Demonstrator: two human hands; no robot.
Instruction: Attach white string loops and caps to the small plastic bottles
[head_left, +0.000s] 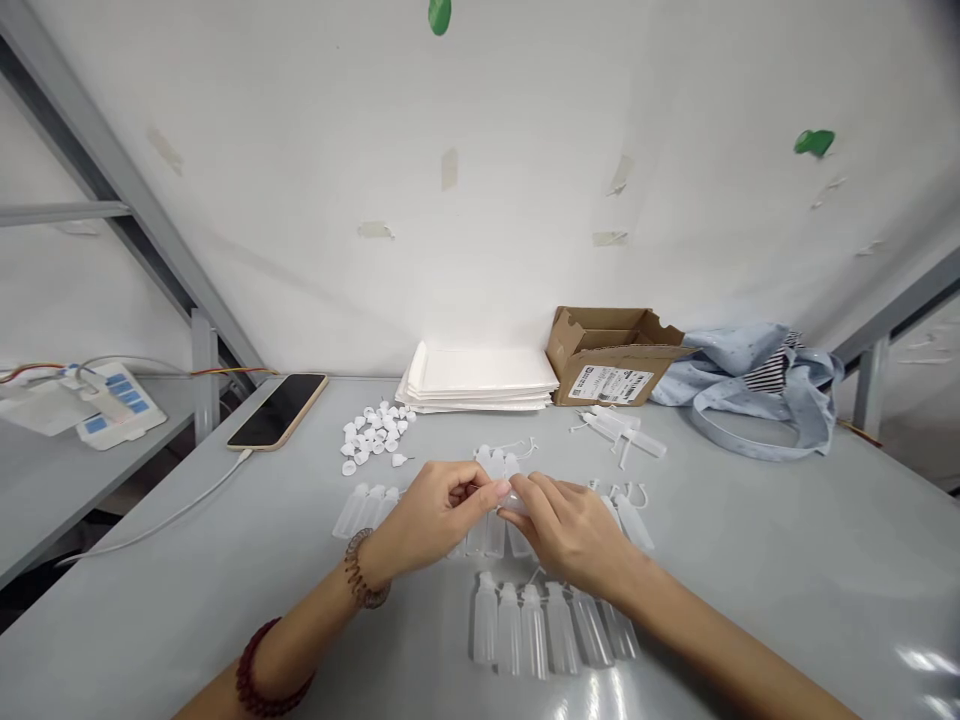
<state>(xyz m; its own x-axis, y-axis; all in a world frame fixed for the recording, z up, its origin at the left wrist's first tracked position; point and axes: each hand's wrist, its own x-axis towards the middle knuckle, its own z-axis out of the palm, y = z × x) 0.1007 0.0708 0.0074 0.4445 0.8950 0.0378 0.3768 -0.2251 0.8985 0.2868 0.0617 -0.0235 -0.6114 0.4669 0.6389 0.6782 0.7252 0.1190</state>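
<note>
My right hand (574, 525) is closed around a small translucent plastic squeeze bottle (514, 502), mostly covered by the fingers. My left hand (427, 512) meets it at the bottle's left end, thumb and fingers pinched together; whatever sits between those fingertips is hidden. Under and behind the hands lie more bottles (495, 537), partly covered. Closer to me is a row of several bottles (533, 632) lying side by side. Another few bottles (367, 510) lie left of my left hand, and some with strap caps (634, 522) lie beyond my right wrist. White caps (379, 432) form a loose pile at the back left.
A phone (277, 412) on a charging cable lies at the left. Along the wall are a stack of white envelopes (480, 375), an open cardboard box (611, 380) and a light blue cloth (739, 390). Loose bottles (622, 430) lie before the box on the grey table (750, 560).
</note>
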